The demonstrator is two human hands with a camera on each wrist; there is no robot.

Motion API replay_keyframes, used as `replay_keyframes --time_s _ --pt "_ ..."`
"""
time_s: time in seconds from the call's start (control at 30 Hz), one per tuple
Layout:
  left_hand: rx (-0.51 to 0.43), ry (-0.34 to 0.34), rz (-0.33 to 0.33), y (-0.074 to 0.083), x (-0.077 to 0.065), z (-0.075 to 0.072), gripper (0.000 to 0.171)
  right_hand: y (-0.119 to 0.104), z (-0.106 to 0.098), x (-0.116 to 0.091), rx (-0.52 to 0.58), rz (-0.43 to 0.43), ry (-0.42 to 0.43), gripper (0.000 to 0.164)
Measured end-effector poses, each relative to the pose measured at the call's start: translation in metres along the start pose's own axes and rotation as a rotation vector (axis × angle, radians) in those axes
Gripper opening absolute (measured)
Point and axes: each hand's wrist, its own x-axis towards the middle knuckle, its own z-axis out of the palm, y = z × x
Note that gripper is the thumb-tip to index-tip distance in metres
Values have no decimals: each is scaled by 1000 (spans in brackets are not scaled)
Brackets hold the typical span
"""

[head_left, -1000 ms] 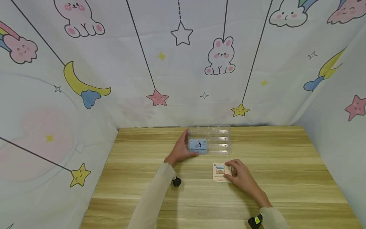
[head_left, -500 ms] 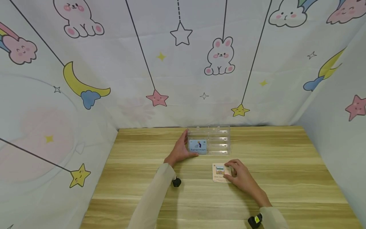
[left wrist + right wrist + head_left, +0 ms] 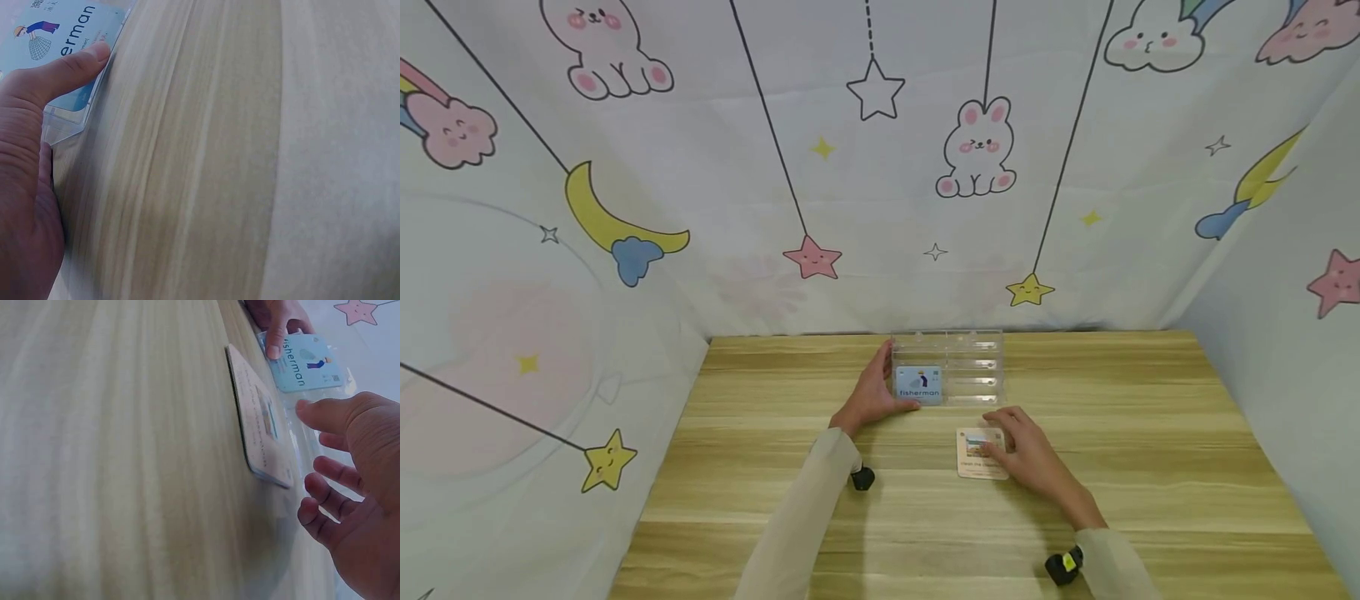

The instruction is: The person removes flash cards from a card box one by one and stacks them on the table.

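A clear plastic divided box [image 3: 975, 372] lies near the table's back edge. In its left front part sits a blue card [image 3: 919, 387] printed "fisherman". My left hand [image 3: 874, 395] grips the box at its left front corner, the thumb along the front edge and the fingers at the side. Nearer to me, a peach card [image 3: 979, 468] with a small picture lies flat on the wood; whether others lie under it I cannot tell. Over its right part hovers my right hand [image 3: 1033, 458], fingers loosely bent and holding nothing. The right wrist view shows a gap between those fingertips and the peach card [image 3: 253, 419].
The wood-grain table [image 3: 760, 517] ends at a white printed curtain [image 3: 880, 283] right behind the box. More curtain hangs along the left and right sides. Bare wood stretches to both sides of the hands.
My right hand has released the peach card's right edge and risen slightly, its fingers shifting a little left and away from me. The left hand and the box stay put.
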Motion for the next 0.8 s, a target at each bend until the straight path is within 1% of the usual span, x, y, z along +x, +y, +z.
replay_keyframes --time_s 0.17,0.37,0.6,0.8 --pt "0 2 -3 2 -1 0 133 -7 -1 13 19 -43 -17 43" --pt "0 0 0 2 -1 -1 133 -11 4 30 40 -101 -30 42" --pt "12 -3 5 -1 1 -1 133 -19 8 56 38 -145 -23 48" --pt "3 1 11 -4 2 0 132 -26 11 70 57 -162 -37 52"
